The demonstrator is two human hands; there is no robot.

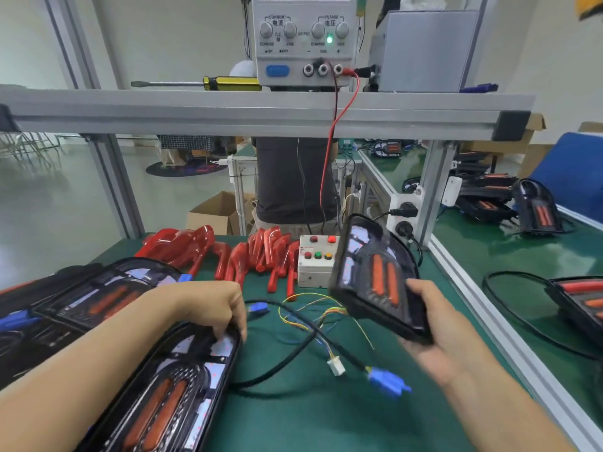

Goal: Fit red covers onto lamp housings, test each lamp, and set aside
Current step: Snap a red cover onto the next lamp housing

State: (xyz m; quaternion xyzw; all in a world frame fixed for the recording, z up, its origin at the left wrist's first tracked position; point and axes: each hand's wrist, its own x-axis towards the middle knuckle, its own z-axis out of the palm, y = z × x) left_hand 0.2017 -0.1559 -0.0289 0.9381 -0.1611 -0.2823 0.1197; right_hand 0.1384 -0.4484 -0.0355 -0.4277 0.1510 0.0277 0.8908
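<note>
Gripping a raised lamp housing [378, 278], the right hand [437, 324] lifts it while the left hand [212, 308] clasps another housing [169, 389].

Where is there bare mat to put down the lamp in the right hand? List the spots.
Bare green mat lies near the front edge, between the near lamp housing and the right hand. Crowded: loose wires and blue connector mid-mat, red covers and button box behind.

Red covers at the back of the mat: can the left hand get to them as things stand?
Probably not at once. The left hand grips the near lamp housing, so it must let go first. Beyond that the way looks free: only bare green mat and loose wires lie before the red covers.
</note>
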